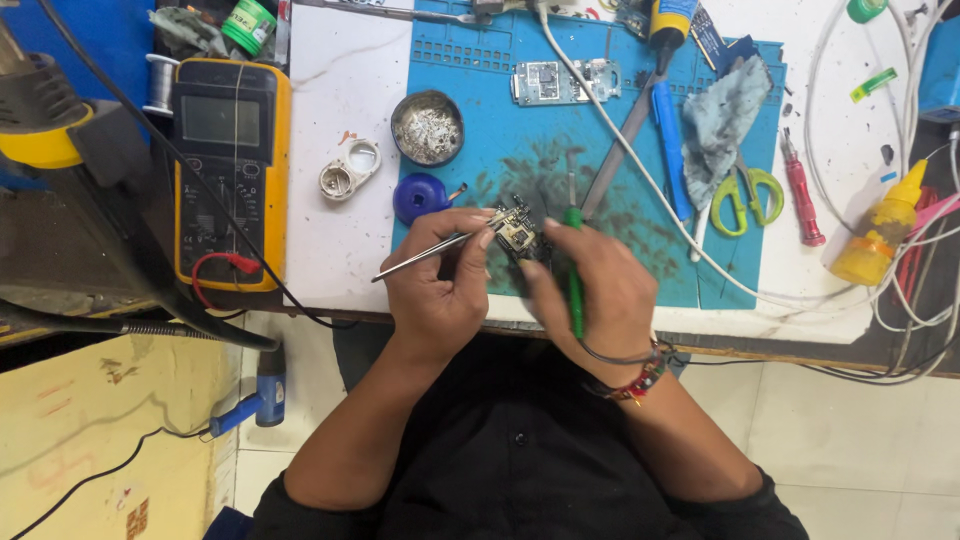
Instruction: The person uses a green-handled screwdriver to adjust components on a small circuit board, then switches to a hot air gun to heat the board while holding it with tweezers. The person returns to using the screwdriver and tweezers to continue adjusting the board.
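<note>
While left hand (435, 290) fingers pinch tweezers (430, 250), right hand (590, 290) fingers grip a green tool (574, 270) beside the circuit board (517, 232).

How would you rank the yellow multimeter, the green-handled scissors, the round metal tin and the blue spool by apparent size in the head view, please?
1. yellow multimeter
2. green-handled scissors
3. round metal tin
4. blue spool
The tin and spool look close in size.

Left of the blue mat (600, 120), bare white bench lies open; right, cloth (722, 120), scissors (745, 195) and cables (900, 290) crowd it.
</note>
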